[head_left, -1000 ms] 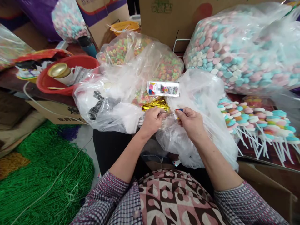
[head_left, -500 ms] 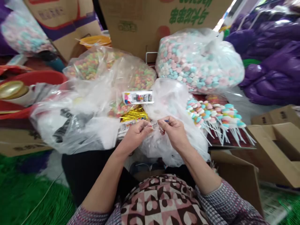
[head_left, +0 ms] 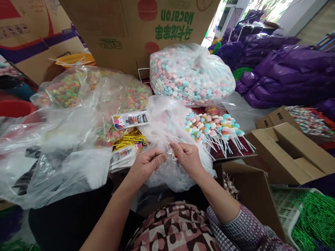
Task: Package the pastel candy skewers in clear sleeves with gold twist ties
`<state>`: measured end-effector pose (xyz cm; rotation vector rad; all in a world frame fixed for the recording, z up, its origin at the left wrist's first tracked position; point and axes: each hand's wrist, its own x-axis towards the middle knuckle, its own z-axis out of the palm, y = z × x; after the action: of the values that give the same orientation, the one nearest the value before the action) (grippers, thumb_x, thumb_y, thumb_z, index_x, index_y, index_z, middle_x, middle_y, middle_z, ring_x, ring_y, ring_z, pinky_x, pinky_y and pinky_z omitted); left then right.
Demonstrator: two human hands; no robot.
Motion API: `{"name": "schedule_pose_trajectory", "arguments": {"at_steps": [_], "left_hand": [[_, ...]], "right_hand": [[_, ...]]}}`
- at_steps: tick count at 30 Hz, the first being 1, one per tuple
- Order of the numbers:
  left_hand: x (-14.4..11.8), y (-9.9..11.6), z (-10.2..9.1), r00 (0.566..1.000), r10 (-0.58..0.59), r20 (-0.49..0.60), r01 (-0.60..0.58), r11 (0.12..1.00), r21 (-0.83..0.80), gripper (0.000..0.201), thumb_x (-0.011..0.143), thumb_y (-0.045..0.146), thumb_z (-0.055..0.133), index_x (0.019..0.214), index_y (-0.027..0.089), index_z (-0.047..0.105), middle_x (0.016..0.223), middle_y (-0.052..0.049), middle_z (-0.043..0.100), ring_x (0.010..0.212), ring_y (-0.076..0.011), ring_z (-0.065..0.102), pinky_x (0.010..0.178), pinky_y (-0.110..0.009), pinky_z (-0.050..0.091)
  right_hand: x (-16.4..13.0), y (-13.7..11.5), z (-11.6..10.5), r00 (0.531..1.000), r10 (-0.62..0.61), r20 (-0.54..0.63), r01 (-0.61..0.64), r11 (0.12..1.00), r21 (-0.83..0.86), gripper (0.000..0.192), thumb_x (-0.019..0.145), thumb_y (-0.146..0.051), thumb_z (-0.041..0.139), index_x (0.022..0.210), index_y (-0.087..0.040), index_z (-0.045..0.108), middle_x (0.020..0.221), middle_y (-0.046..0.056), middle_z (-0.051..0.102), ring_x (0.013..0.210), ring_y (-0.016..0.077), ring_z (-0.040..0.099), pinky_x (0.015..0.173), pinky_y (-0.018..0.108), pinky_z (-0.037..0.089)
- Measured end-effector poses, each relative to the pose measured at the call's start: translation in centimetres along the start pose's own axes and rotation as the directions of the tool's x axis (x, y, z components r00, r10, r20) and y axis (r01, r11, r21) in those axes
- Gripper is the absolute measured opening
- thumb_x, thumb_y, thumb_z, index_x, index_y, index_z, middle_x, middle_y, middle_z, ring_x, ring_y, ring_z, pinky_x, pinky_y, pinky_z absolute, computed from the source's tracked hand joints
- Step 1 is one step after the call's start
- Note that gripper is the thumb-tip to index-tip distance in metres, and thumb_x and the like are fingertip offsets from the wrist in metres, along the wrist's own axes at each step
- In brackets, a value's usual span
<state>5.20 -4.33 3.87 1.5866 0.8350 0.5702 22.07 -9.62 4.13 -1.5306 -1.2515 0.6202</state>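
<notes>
My left hand [head_left: 149, 162] and my right hand [head_left: 188, 159] are close together, each closed in a pinch. Between them stretches a small clear plastic wrapper [head_left: 173, 154] with coloured print; its contents cannot be made out. Just behind and below the hands lies a crumpled translucent bag [head_left: 167, 122]. Left of it are gold twist ties [head_left: 128, 140] on a stack of printed packets [head_left: 123, 156], with one more printed packet [head_left: 131, 119] above. To the right, skewers of pastel candies [head_left: 214, 126] lie with their white sticks toward me.
Behind stand a big bag of pastel candies [head_left: 188, 78], bags of ring-shaped candies [head_left: 65, 89] and a tall cardboard box [head_left: 112, 38]. Open cartons [head_left: 300, 150] and a white crate [head_left: 285, 205] of green strands are at right. Purple bundles [head_left: 285, 73] are piled behind.
The view has swung to the right, so everything sits further left and the green-filled crate shows. Both hands keep their pinch, and the wrapper between them has shifted slightly.
</notes>
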Motion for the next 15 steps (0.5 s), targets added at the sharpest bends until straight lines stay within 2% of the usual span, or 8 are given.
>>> {"name": "schedule_pose_trajectory", "arguments": {"at_steps": [3,5,7,9,11,13,15], "left_hand": [[0.6,0.4,0.1,0.992,0.114,-0.05,-0.106,0.984,0.143,0.036,0.089,0.047,0.055,0.068,0.019,0.062,0.062,0.001,0.053,0.061,-0.0133,0.048,0.058,-0.026,0.038],[0.8,0.2,0.0,0.982,0.174,-0.077,-0.153,0.964,0.219,0.037,0.09,0.045,0.052,0.065,0.019,0.059,0.063,0.001,0.053,0.062,-0.0135,0.048,0.06,-0.026,0.038],[0.9,-0.1,0.1,0.972,0.208,-0.113,-0.173,0.951,0.258,0.038,0.091,0.044,0.051,0.064,0.019,0.058,0.062,0.001,0.053,0.062,-0.0133,0.048,0.06,-0.026,0.039],[0.8,-0.5,0.1,0.967,0.203,-0.156,-0.16,0.955,0.249,0.035,0.09,0.043,0.053,0.066,0.019,0.061,0.062,0.001,0.055,0.062,-0.0133,0.051,0.061,-0.026,0.041],[0.7,-0.9,0.1,0.967,0.159,-0.201,-0.121,0.974,0.19,0.029,0.088,0.043,0.056,0.077,0.019,0.067,0.066,0.001,0.061,0.063,-0.0139,0.056,0.062,-0.026,0.044],[0.6,-1.2,0.0,0.962,0.099,-0.254,-0.075,0.992,0.103,0.027,0.086,0.045,0.061,0.09,0.02,0.071,0.073,0.0,0.068,0.065,-0.0145,0.061,0.064,-0.026,0.048],[0.5,-1.6,-0.2,0.954,0.046,-0.296,-0.042,0.999,0.019,0.03,0.084,0.047,0.064,0.095,0.021,0.072,0.08,-0.001,0.072,0.067,-0.0147,0.064,0.067,-0.028,0.051]], "right_hand": [[-0.2,0.4,-2.1,0.997,0.01,0.08,-0.004,0.997,-0.078,0.051,0.092,-0.053,0.05,0.052,-0.021,0.05,0.049,-0.003,0.047,0.049,0.0111,0.044,0.051,0.025,0.035],[-0.1,1.1,-4.4,1.0,0.001,0.012,0.001,0.987,-0.162,0.041,0.093,-0.049,0.05,0.066,-0.022,0.065,0.058,-0.001,0.061,0.057,0.0146,0.056,0.058,0.026,0.043],[0.3,2.3,-6.9,0.99,-0.053,-0.127,0.012,0.952,-0.307,0.034,0.093,-0.046,0.051,0.084,-0.022,0.073,0.075,0.004,0.072,0.071,0.0191,0.065,0.068,0.03,0.049],[0.7,3.8,-9.1,0.975,-0.139,-0.171,0.033,0.86,-0.51,0.031,0.093,-0.041,0.052,0.094,-0.022,0.076,0.092,0.008,0.075,0.086,0.0237,0.068,0.078,0.035,0.051],[1.0,5.3,-10.6,0.979,-0.171,-0.112,0.046,0.719,-0.693,0.029,0.091,-0.035,0.054,0.101,-0.02,0.076,0.099,0.012,0.076,0.092,0.027,0.067,0.083,0.039,0.05],[1.1,6.7,-11.2,0.987,-0.152,-0.056,0.046,0.592,-0.805,0.028,0.09,-0.03,0.054,0.1,-0.018,0.077,0.098,0.013,0.076,0.09,0.0277,0.067,0.081,0.039,0.049],[0.9,7.8,-11.2,0.99,-0.134,-0.047,0.032,0.531,-0.847,0.028,0.091,-0.028,0.052,0.091,-0.018,0.079,0.091,0.012,0.076,0.085,0.0259,0.067,0.077,0.036,0.048]]}}
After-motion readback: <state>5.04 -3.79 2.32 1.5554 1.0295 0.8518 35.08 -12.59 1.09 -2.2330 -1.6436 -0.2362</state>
